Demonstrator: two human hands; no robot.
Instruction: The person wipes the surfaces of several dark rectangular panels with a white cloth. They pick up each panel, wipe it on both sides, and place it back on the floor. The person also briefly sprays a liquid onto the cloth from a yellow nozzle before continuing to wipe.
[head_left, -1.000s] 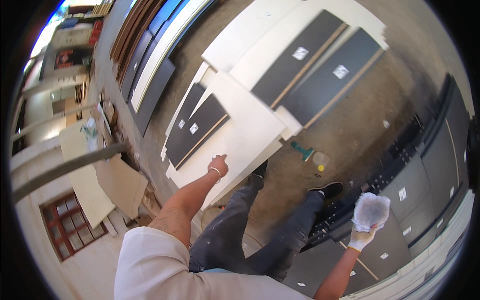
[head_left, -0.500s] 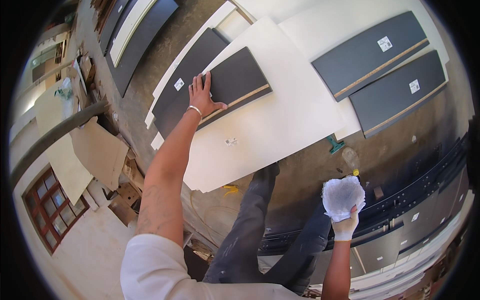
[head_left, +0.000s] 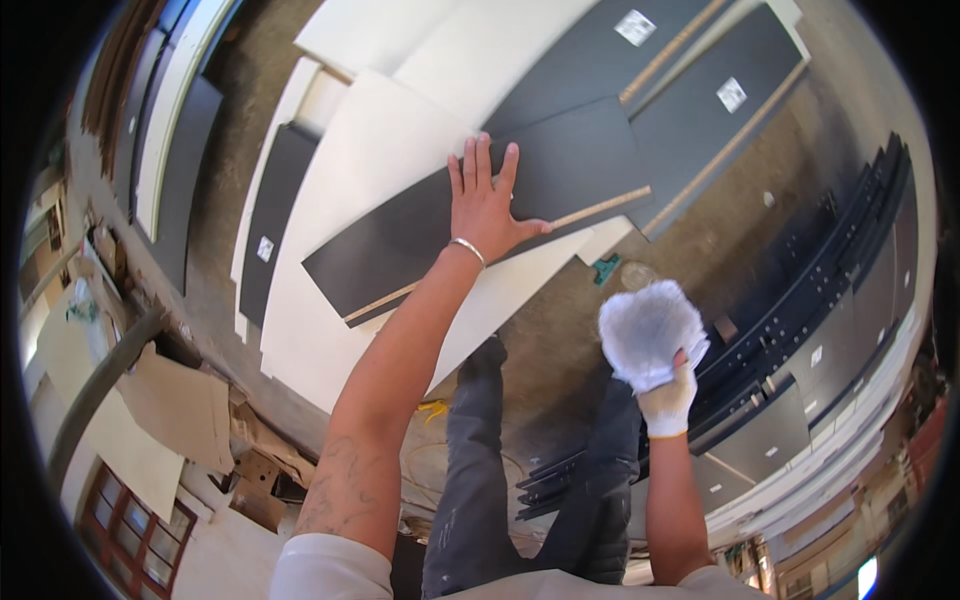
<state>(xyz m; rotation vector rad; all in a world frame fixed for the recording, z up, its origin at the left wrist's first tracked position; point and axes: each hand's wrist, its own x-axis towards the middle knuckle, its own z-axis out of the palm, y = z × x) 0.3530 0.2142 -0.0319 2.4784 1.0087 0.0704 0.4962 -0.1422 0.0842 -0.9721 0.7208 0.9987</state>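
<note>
My bare left hand [head_left: 488,208] lies flat on a dark grey panel [head_left: 400,240] with a raw tan edge, its fingers spread and the thumb at that edge. This panel rests across a large white board [head_left: 345,180], and its right end lies over other dark grey panels [head_left: 690,130] with white labels. Lower right, my right hand [head_left: 670,395], in a pale knit glove with bare fingertips, grips a wad of white cloth [head_left: 652,335] with a greyish face. The cloth is held up, apart from the panels.
Another dark panel [head_left: 275,215] lies at the board's left. A green tool [head_left: 606,268] and a clear bottle [head_left: 638,274] are on the floor beyond the cloth. Stacked dark panels [head_left: 780,420] stand at right, long boards [head_left: 180,130] at upper left. Cardboard [head_left: 180,405] leans near a pipe [head_left: 95,390].
My left hand and the dark panel under it have moved right, off the left panel and onto the right ones. The view has turned; my right hand still holds the cloth.
</note>
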